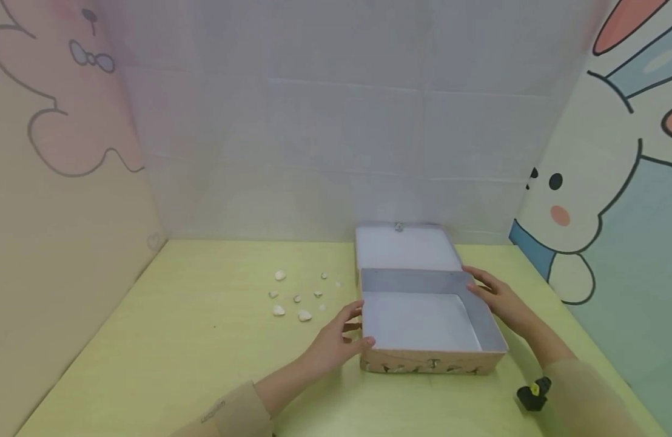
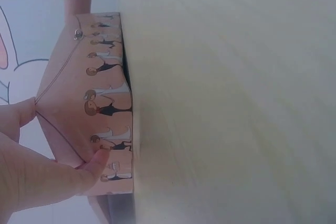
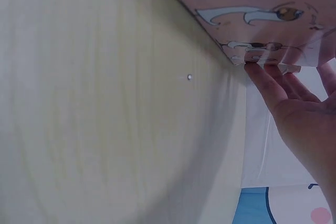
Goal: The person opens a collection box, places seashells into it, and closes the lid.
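A pink box (image 1: 423, 362) with cartoon couples printed on its sides stands on the table, with a pale lining inside. Its lid (image 1: 407, 246) lies folded back behind it. At the near left corner, my left hand (image 1: 333, 346) grips the box, the thumb at the front and fingers along the left side. On the printed face (image 2: 107, 103) the left thumb also shows in the left wrist view. My right hand (image 1: 502, 300) holds the far right corner. In the right wrist view, its fingers (image 3: 268, 85) touch the box's end.
Several small white shells (image 1: 304, 315) lie scattered on the yellow table (image 1: 150, 340) left of the box. A black object with a yellow spot (image 1: 532, 394) is at the right forearm. White sheeting (image 1: 314, 121) hangs behind, and cartoon-printed panels (image 1: 631, 212) flank the table.
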Demonstrator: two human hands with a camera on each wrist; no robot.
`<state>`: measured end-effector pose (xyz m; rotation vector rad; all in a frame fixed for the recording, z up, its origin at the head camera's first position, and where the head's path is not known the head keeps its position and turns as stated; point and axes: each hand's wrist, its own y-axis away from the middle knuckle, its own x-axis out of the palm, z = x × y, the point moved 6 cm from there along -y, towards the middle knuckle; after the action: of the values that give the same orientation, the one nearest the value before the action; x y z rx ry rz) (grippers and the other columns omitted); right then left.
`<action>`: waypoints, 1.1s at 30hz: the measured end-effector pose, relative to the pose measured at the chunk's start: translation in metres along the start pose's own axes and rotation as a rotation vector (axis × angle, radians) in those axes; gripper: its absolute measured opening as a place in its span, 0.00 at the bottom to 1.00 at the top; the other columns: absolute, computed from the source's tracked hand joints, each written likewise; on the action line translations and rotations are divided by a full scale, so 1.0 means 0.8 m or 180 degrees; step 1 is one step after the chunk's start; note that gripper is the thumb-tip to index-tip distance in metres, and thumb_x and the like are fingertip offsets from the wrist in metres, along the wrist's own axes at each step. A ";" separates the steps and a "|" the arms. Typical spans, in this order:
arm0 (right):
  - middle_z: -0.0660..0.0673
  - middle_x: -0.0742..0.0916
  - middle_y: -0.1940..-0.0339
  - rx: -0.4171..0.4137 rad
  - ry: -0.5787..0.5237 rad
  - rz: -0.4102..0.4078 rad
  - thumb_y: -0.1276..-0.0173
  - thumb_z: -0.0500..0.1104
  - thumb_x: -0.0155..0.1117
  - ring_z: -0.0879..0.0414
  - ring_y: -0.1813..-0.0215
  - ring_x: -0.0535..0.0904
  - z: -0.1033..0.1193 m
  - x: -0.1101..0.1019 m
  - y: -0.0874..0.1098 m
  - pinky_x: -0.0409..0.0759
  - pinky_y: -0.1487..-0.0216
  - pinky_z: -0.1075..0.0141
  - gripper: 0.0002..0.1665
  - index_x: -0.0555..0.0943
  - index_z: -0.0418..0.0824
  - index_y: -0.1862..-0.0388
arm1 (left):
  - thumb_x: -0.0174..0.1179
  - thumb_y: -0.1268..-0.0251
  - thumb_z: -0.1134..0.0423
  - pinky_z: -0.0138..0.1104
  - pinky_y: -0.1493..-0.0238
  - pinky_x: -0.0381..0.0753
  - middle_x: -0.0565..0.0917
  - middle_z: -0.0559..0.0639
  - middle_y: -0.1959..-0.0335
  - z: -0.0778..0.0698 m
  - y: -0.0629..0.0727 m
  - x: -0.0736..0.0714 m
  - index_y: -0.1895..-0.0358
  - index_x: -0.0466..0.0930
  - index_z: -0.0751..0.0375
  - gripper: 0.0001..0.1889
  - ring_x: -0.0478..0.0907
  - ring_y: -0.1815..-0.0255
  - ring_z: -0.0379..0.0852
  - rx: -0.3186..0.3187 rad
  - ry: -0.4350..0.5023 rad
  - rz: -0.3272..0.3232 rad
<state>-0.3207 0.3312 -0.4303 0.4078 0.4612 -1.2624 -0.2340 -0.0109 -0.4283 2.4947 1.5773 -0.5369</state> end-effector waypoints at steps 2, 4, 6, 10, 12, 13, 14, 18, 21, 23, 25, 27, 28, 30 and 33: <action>0.34 0.54 0.24 -0.0009 0.0016 0.0009 0.26 0.54 0.48 0.27 0.29 0.51 0.000 0.000 0.000 0.62 0.40 0.32 0.36 0.53 0.45 0.25 | 0.62 0.37 0.55 0.46 0.44 0.76 0.65 0.61 0.32 0.001 -0.001 -0.003 0.28 0.54 0.55 0.37 0.71 0.39 0.59 0.0002 0.0041 0.0068; 0.34 0.54 0.24 -0.0020 0.0018 0.0020 0.26 0.54 0.48 0.27 0.29 0.51 0.002 0.000 0.000 0.62 0.40 0.33 0.35 0.53 0.45 0.25 | 0.62 0.37 0.57 0.46 0.44 0.77 0.65 0.63 0.32 0.001 -0.002 -0.006 0.28 0.54 0.56 0.37 0.72 0.39 0.60 0.0034 0.0096 0.0141; 0.33 0.54 0.24 -0.0043 0.0018 0.0035 0.26 0.54 0.48 0.27 0.29 0.51 0.004 0.000 0.001 0.62 0.40 0.32 0.35 0.53 0.45 0.25 | 0.62 0.37 0.58 0.46 0.44 0.76 0.65 0.64 0.32 0.001 -0.002 -0.009 0.28 0.54 0.57 0.37 0.72 0.39 0.61 0.0056 0.0160 0.0221; 0.32 0.53 0.24 -0.0088 0.0007 0.0042 0.25 0.53 0.48 0.26 0.29 0.49 0.007 -0.001 0.004 0.61 0.41 0.31 0.35 0.53 0.44 0.25 | 0.60 0.36 0.56 0.44 0.44 0.77 0.67 0.63 0.33 0.007 -0.002 -0.014 0.28 0.54 0.55 0.36 0.73 0.40 0.59 0.0049 0.0087 0.0360; 0.32 0.52 0.24 -0.0099 -0.0004 0.0039 0.25 0.52 0.47 0.26 0.29 0.49 0.007 -0.001 0.004 0.61 0.41 0.30 0.35 0.53 0.44 0.25 | 0.59 0.35 0.55 0.42 0.44 0.77 0.69 0.61 0.35 0.012 -0.002 -0.019 0.29 0.57 0.54 0.33 0.74 0.41 0.57 0.0020 -0.0004 0.0422; 0.32 0.52 0.24 -0.0096 -0.0027 0.0035 0.25 0.52 0.47 0.26 0.29 0.49 0.006 -0.001 0.004 0.60 0.41 0.30 0.35 0.53 0.44 0.25 | 0.58 0.34 0.55 0.42 0.44 0.77 0.70 0.61 0.36 0.014 -0.002 -0.022 0.30 0.59 0.55 0.32 0.74 0.42 0.56 0.0027 -0.0067 0.0445; 0.32 0.52 0.24 -0.0084 -0.0051 0.0030 0.25 0.52 0.47 0.27 0.29 0.49 0.006 0.000 0.004 0.60 0.40 0.31 0.35 0.53 0.44 0.25 | 0.58 0.34 0.55 0.42 0.44 0.77 0.72 0.61 0.37 0.015 -0.002 -0.026 0.31 0.61 0.56 0.30 0.75 0.42 0.55 0.0032 -0.0136 0.0461; 0.33 0.53 0.24 -0.0054 -0.0106 0.0004 0.25 0.52 0.48 0.28 0.28 0.50 0.002 0.002 0.004 0.61 0.39 0.32 0.35 0.53 0.44 0.25 | 0.58 0.34 0.55 0.43 0.44 0.76 0.76 0.59 0.41 0.020 -0.001 -0.048 0.35 0.67 0.60 0.26 0.75 0.44 0.52 0.0132 -0.0497 0.0482; 0.33 0.54 0.24 -0.0063 -0.0105 -0.0012 0.25 0.52 0.48 0.28 0.28 0.50 0.003 0.003 0.004 0.61 0.39 0.33 0.34 0.53 0.44 0.25 | 0.59 0.35 0.55 0.46 0.44 0.75 0.77 0.58 0.42 0.023 0.002 -0.066 0.37 0.69 0.59 0.25 0.75 0.44 0.51 0.0220 -0.0822 0.0408; 0.33 0.54 0.24 -0.0094 -0.0109 -0.0014 0.25 0.51 0.47 0.28 0.28 0.50 0.005 0.004 0.005 0.61 0.39 0.32 0.34 0.53 0.43 0.25 | 0.60 0.36 0.55 0.47 0.44 0.74 0.77 0.57 0.42 0.023 0.004 -0.077 0.38 0.70 0.59 0.25 0.75 0.44 0.51 0.0262 -0.1023 0.0356; 0.32 0.53 0.25 -0.0115 -0.0125 -0.0021 0.25 0.50 0.47 0.29 0.28 0.50 0.005 0.004 0.006 0.60 0.38 0.32 0.34 0.53 0.43 0.25 | 0.61 0.37 0.57 0.47 0.43 0.74 0.77 0.55 0.42 0.022 0.006 -0.086 0.38 0.71 0.58 0.24 0.74 0.43 0.51 0.0270 -0.1198 0.0315; 0.32 0.54 0.25 -0.0135 -0.0140 -0.0027 0.25 0.49 0.47 0.29 0.28 0.49 0.006 0.004 0.007 0.59 0.38 0.32 0.34 0.54 0.42 0.25 | 0.61 0.37 0.58 0.48 0.41 0.73 0.77 0.54 0.41 0.020 0.007 -0.094 0.38 0.71 0.58 0.24 0.73 0.41 0.52 0.0247 -0.1350 0.0295; 0.32 0.53 0.25 -0.0133 -0.0136 -0.0028 0.25 0.49 0.47 0.29 0.28 0.49 0.006 0.003 0.008 0.58 0.38 0.32 0.34 0.53 0.42 0.25 | 0.62 0.37 0.59 0.48 0.40 0.72 0.76 0.54 0.41 0.020 0.007 -0.098 0.38 0.71 0.58 0.24 0.72 0.40 0.52 0.0240 -0.1413 0.0280; 0.32 0.54 0.25 -0.0134 -0.0118 -0.0036 0.25 0.49 0.47 0.29 0.28 0.49 0.006 0.002 0.008 0.58 0.38 0.32 0.34 0.53 0.42 0.25 | 0.62 0.38 0.61 0.48 0.39 0.70 0.76 0.53 0.40 0.020 0.007 -0.106 0.39 0.71 0.59 0.24 0.70 0.37 0.54 0.0200 -0.1505 0.0248; 0.32 0.54 0.25 -0.0130 -0.0096 -0.0039 0.24 0.50 0.47 0.28 0.28 0.49 0.008 0.001 0.009 0.58 0.38 0.32 0.33 0.53 0.42 0.25 | 0.63 0.39 0.62 0.49 0.37 0.69 0.76 0.53 0.40 0.022 0.006 -0.115 0.40 0.73 0.61 0.23 0.69 0.36 0.54 0.0194 -0.1710 0.0206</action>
<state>-0.3131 0.3288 -0.4249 0.3514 0.4636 -1.2672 -0.2694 -0.0963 -0.4107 2.1677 1.2786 -1.1407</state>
